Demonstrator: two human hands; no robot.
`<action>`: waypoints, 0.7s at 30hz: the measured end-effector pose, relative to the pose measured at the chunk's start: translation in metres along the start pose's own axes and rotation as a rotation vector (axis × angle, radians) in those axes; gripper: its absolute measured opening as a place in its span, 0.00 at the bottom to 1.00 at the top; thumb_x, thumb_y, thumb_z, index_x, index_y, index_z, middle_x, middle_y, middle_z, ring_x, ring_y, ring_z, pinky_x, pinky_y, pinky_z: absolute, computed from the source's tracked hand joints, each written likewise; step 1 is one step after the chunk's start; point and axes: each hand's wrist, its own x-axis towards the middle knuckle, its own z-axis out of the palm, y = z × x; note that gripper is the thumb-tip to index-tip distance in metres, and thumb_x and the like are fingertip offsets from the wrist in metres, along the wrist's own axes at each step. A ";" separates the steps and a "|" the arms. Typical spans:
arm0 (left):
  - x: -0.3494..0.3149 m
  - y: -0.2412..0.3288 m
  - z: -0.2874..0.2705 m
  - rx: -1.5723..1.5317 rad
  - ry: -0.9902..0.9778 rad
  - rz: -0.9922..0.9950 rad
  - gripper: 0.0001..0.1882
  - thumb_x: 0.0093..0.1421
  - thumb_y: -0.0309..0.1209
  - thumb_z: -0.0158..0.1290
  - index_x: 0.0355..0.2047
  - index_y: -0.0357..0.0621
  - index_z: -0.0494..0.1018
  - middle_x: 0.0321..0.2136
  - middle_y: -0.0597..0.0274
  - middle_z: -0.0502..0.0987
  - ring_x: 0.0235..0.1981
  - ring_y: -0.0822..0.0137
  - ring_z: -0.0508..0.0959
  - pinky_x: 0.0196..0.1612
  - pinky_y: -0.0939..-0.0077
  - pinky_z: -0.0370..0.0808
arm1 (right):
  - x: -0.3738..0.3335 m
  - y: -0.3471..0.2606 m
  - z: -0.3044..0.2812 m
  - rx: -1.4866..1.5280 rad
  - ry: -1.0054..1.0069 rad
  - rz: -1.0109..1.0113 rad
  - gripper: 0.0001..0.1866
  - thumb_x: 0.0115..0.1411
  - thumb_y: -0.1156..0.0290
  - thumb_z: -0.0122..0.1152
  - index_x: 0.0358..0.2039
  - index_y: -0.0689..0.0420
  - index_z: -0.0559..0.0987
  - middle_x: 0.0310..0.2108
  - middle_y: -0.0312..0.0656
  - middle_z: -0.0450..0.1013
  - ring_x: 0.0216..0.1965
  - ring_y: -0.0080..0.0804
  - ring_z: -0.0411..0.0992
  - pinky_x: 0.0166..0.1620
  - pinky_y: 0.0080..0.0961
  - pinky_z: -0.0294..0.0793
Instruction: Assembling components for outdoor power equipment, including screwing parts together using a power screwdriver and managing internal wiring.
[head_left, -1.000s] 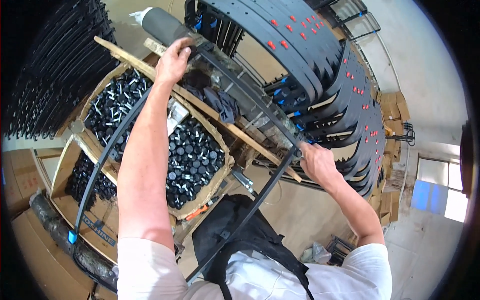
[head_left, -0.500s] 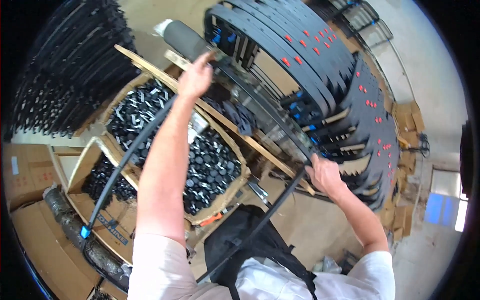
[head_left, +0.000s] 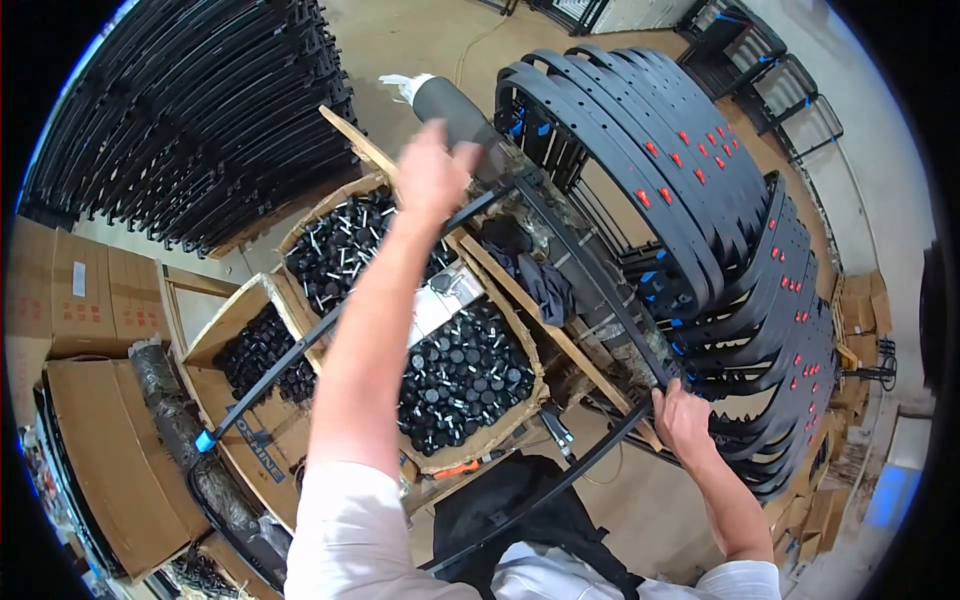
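Note:
A black tubular metal frame (head_left: 595, 265) with a blue cap (head_left: 205, 441) on one leg's end lies slantwise in front of me, across a padded support and over the boxes. My right hand (head_left: 684, 422) is wrapped round its right corner. Up near the frame's far corner, my left hand (head_left: 432, 172) hangs in the air, blurred, thumb and fingers apart and holding nothing. Just beyond it is the grey padded roll end (head_left: 448, 108) of the support. Under my left arm, cardboard-lined compartments hold many black round-headed screw feet (head_left: 465, 365).
Curved black frames with red bits (head_left: 640, 130) are stacked at the right. More black frames (head_left: 190, 110) stand at the far left. Wooden rails (head_left: 570, 350) edge the support. Cardboard boxes (head_left: 120, 440) and a wrapped roll (head_left: 170, 400) lie at the left; an orange-handled tool (head_left: 458, 469) is near me.
My left hand has come off the frame's far corner and is lifted apart from it. My right hand keeps its grip. The whole view has shifted, with things appearing lower and further right.

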 end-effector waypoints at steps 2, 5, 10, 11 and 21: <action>-0.015 0.050 0.015 0.003 -0.116 0.159 0.46 0.59 0.57 0.66 0.69 0.43 0.67 0.58 0.45 0.79 0.58 0.44 0.80 0.63 0.49 0.75 | -0.002 0.002 0.000 -0.011 0.003 -0.006 0.18 0.72 0.58 0.59 0.33 0.61 0.74 0.17 0.52 0.77 0.21 0.50 0.81 0.25 0.42 0.80; -0.014 0.040 0.011 0.157 -0.170 0.308 0.44 0.57 0.54 0.69 0.68 0.47 0.67 0.57 0.50 0.77 0.57 0.49 0.79 0.59 0.52 0.76 | -0.004 0.013 0.001 -0.020 -0.008 -0.021 0.18 0.72 0.57 0.59 0.34 0.60 0.74 0.17 0.50 0.77 0.21 0.49 0.81 0.24 0.42 0.79; 0.003 -0.051 -0.028 0.220 -0.005 -0.032 0.22 0.68 0.43 0.61 0.52 0.38 0.76 0.34 0.49 0.86 0.38 0.53 0.88 0.41 0.54 0.85 | -0.002 0.000 0.000 -0.033 -0.010 -0.013 0.18 0.72 0.56 0.59 0.36 0.61 0.74 0.18 0.49 0.78 0.21 0.50 0.81 0.25 0.42 0.79; 0.003 -0.017 -0.017 0.218 -0.251 -0.094 0.28 0.70 0.52 0.56 0.53 0.37 0.76 0.38 0.44 0.86 0.42 0.50 0.88 0.45 0.51 0.84 | -0.005 0.004 0.001 -0.025 -0.015 0.001 0.19 0.71 0.56 0.60 0.36 0.61 0.75 0.18 0.49 0.78 0.21 0.51 0.81 0.25 0.42 0.80; 0.018 0.032 0.030 0.401 -0.492 0.858 0.21 0.69 0.45 0.57 0.49 0.39 0.73 0.43 0.42 0.84 0.48 0.47 0.84 0.53 0.51 0.79 | 0.001 0.011 -0.011 0.065 -0.102 -0.029 0.19 0.68 0.57 0.64 0.36 0.64 0.76 0.23 0.56 0.78 0.27 0.58 0.80 0.31 0.49 0.80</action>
